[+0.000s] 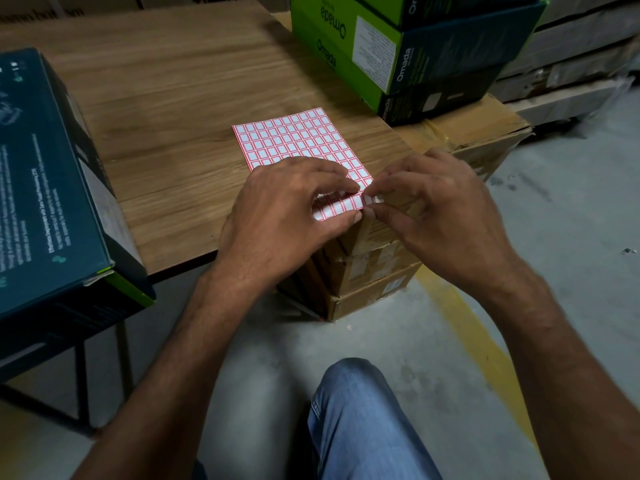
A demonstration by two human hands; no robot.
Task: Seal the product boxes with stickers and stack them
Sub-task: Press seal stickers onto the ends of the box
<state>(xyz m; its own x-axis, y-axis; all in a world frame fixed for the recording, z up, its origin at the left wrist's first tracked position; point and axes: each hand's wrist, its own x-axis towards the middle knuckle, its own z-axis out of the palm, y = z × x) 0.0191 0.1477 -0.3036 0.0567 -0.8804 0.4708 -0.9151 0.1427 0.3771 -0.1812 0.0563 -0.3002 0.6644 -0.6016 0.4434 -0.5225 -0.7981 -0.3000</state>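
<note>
At the far left a dark product box point(52, 185) lay on its side on the wooden table point(173, 98), its near end hanging over the table edge and its end flap looking not fully closed, so it probably awaited a seal. Bare tabletop lay between it and the sticker sheet point(298, 143), leaving room to slide the box inward. The sheet lay flat near the table's right edge, its near corner lifted off the surface. The left hand point(287, 209) gripped that corner, fingers curled on top and thumb below, apparently to steady the sheet against the pull. Just beside it, the right hand point(436, 209) pinched a single sticker point(372, 199) between thumb and forefinger at the sheet's corner, the other fingers loosely spread; the sticker seemed partly peeled, though how much remained attached was unclear. Directly below the hands, brown cartons point(374, 271) stood stacked on the floor against the table's corner. Further back on the right, a stack of green boxes point(398, 46) sat on a worn cardboard carton point(485, 126), likely the finished pile. To the right, open concrete floor with a yellow line point(485, 341) gave the right arm space to swing clear.
</note>
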